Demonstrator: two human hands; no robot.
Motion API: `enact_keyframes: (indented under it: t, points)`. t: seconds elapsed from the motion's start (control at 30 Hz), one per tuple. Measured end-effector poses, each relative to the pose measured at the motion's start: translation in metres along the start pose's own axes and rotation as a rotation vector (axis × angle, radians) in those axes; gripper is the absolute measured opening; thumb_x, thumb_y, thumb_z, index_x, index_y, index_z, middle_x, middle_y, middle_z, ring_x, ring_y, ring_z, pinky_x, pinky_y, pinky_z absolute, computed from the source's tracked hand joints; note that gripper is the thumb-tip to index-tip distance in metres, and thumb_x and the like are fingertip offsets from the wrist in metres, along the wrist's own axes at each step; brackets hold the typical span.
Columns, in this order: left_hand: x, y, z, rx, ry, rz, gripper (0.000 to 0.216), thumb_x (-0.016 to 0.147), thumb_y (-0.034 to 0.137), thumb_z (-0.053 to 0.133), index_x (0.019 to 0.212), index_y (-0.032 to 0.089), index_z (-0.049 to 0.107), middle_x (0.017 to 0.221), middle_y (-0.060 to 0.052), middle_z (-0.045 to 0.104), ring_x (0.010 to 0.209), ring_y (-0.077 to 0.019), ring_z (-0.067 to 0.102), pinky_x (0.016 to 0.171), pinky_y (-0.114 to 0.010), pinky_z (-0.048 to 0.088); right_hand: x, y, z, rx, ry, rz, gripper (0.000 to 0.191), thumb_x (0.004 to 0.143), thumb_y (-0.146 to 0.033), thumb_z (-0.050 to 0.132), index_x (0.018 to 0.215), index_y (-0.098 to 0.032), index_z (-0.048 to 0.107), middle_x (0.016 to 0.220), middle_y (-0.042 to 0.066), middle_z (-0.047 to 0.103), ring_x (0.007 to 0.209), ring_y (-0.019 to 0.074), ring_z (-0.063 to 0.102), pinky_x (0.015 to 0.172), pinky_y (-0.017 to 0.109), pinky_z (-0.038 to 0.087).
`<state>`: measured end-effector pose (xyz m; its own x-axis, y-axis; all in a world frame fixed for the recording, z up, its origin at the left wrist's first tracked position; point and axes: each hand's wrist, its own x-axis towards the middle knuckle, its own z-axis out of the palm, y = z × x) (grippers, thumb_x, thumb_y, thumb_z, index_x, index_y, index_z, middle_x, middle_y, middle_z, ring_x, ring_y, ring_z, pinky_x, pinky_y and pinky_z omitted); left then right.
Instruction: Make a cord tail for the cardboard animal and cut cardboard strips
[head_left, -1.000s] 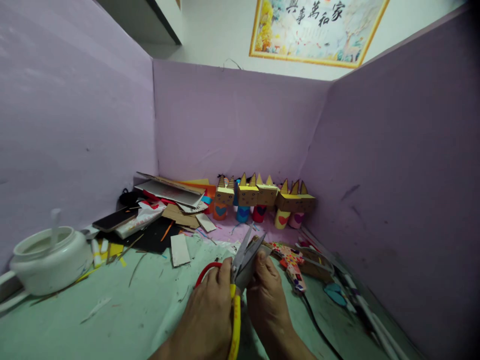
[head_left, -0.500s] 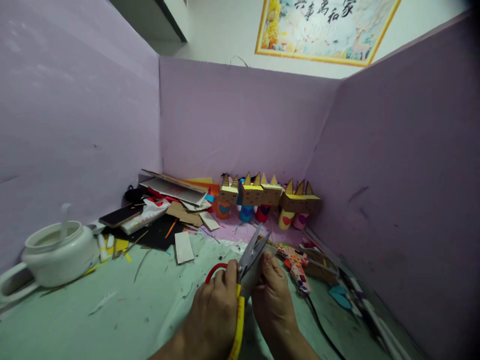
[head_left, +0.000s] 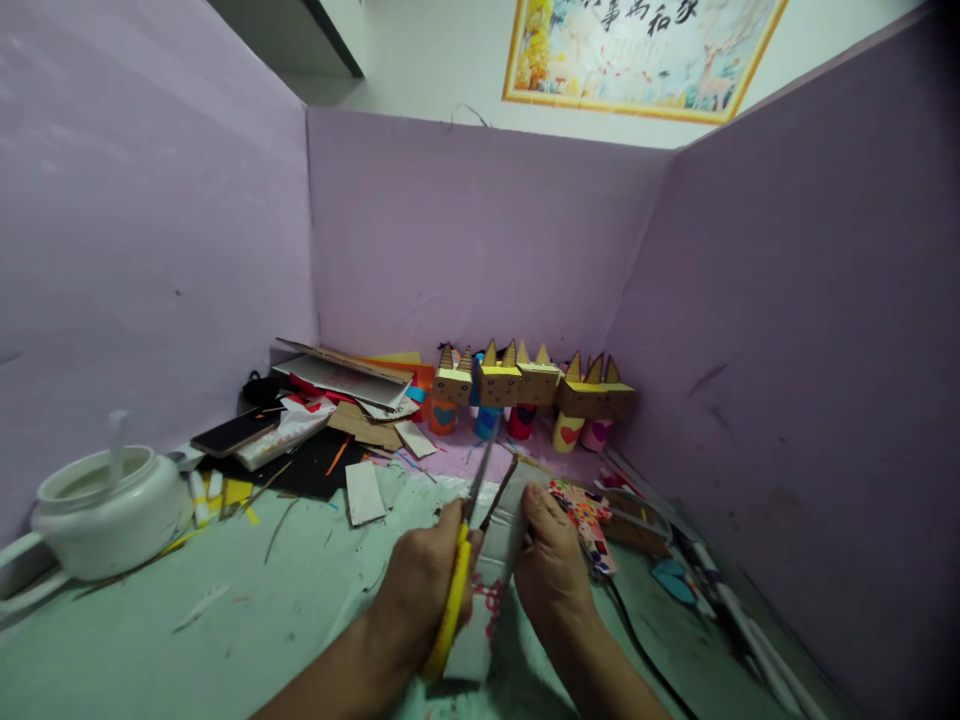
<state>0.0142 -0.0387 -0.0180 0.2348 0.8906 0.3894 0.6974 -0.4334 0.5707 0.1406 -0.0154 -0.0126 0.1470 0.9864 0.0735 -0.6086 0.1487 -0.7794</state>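
My left hand point(head_left: 424, 585) is closed round the yellow handle of a pair of scissors point(head_left: 459, 560). Their blades point up and away, alongside a piece of cardboard point(head_left: 495, 560). My right hand point(head_left: 551, 565) grips the right edge of that cardboard, which is whitish with red marks and stands tilted between my hands above the green table point(head_left: 225, 630).
A row of small cardboard figures point(head_left: 525, 395) lines the back purple wall. Stacked card, paper scraps and a phone point(head_left: 232, 432) lie at the back left. A white pot point(head_left: 105, 510) sits at the far left. A patterned tool point(head_left: 589, 520) and cables lie to the right.
The scissors have tilted more upright and their blades have closed. The cardboard piece has risen and turned so more of its whitish face shows between my hands.
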Motion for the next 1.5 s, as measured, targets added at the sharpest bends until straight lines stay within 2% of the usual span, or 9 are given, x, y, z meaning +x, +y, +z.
enact_keyframes:
  t: [0.2,0.43,0.63,0.87,1.0,1.1,1.27,1.37,1.5]
  points:
    - [0.005,-0.009,-0.021,-0.092,0.048,-0.173,0.031,0.088,0.035,0.028,0.106,0.015,0.042,0.065,-0.002,0.057,0.058,-0.0182,0.058,0.056,-0.028,0.042,0.005,-0.006,0.004,0.102,-0.084,0.110,0.030,0.050,-0.041,0.077,0.067,-0.019,0.068,0.057,0.000,0.065,0.052,0.0170,0.058,0.054,0.029,0.046]
    - [0.001,-0.003,-0.033,-0.507,0.098,-0.166,0.034,0.084,0.038,0.041,0.110,0.016,0.039,0.075,0.000,0.054,0.060,-0.0125,0.053,0.055,-0.022,0.041,-0.003,0.004,0.001,-0.015,-0.124,0.134,0.025,0.064,-0.040,0.069,0.075,-0.018,0.068,0.061,0.001,0.065,0.053,0.0163,0.055,0.051,0.027,0.043]
    - [0.000,-0.006,-0.039,-0.398,0.066,-0.112,0.036,0.086,0.037,0.038,0.113,0.015,0.043,0.079,-0.002,0.056,0.062,-0.0126,0.052,0.057,-0.023,0.042,-0.005,-0.006,-0.001,-0.380,-0.185,-0.114,0.027,0.069,-0.043,0.063,0.066,-0.016,0.065,0.056,-0.002,0.054,0.052,0.0120,0.043,0.048,0.022,0.033]
    - [-0.005,-0.009,-0.053,-0.210,-0.086,-0.014,0.048,0.087,0.033,0.033,0.133,0.018,0.028,0.121,-0.012,0.047,0.111,-0.0230,0.044,0.095,-0.038,0.035,-0.003,-0.042,-0.004,-0.712,-0.216,-0.419,0.027,0.078,-0.038,0.054,0.064,-0.016,0.062,0.058,-0.002,0.049,0.054,0.0117,0.039,0.050,0.023,0.028]
    - [0.000,-0.006,-0.069,-0.414,-0.064,-0.068,0.042,0.085,0.036,0.038,0.123,0.018,0.035,0.101,-0.009,0.055,0.091,-0.0208,0.055,0.080,-0.034,0.045,-0.008,-0.056,-0.001,-0.976,-0.394,-0.535,0.024,0.080,-0.031,0.052,0.065,-0.017,0.063,0.062,0.000,0.053,0.061,0.0146,0.047,0.057,0.025,0.032]
    - [0.004,0.005,-0.075,-0.517,-0.047,-0.015,0.039,0.079,0.031,0.050,0.114,0.018,0.039,0.093,-0.006,0.056,0.079,-0.0166,0.056,0.070,-0.028,0.047,-0.012,-0.056,0.007,-1.115,-0.559,-0.502,0.022,0.082,-0.027,0.051,0.066,-0.018,0.064,0.062,0.000,0.053,0.061,0.0138,0.047,0.056,0.025,0.031]
    - [0.007,0.020,-0.071,-0.308,-0.077,0.092,0.035,0.069,0.016,0.057,0.103,0.021,0.048,0.074,0.003,0.054,0.064,-0.0113,0.051,0.059,-0.020,0.044,-0.015,-0.048,0.022,-1.185,-0.667,-0.438,0.023,0.079,-0.026,0.053,0.060,-0.017,0.062,0.059,-0.001,0.053,0.054,0.0110,0.043,0.052,0.023,0.028]
    - [0.011,0.013,-0.067,-0.351,0.026,0.014,0.035,0.066,0.017,0.061,0.099,0.020,0.051,0.074,0.002,0.056,0.065,-0.0126,0.054,0.059,-0.020,0.045,-0.010,-0.047,0.019,-1.169,-0.664,-0.262,0.025,0.077,-0.037,0.055,0.068,-0.016,0.066,0.059,-0.002,0.054,0.053,0.0101,0.043,0.050,0.021,0.029]
    - [0.022,-0.018,-0.069,-0.640,0.175,-0.150,0.043,0.057,0.019,0.071,0.096,0.020,0.054,0.077,0.001,0.056,0.065,-0.0132,0.055,0.052,-0.019,0.046,0.002,-0.048,-0.005,-1.231,-0.655,-0.006,0.035,0.056,-0.039,0.073,0.081,-0.016,0.065,0.061,-0.004,0.055,0.054,0.0101,0.045,0.047,0.020,0.029]
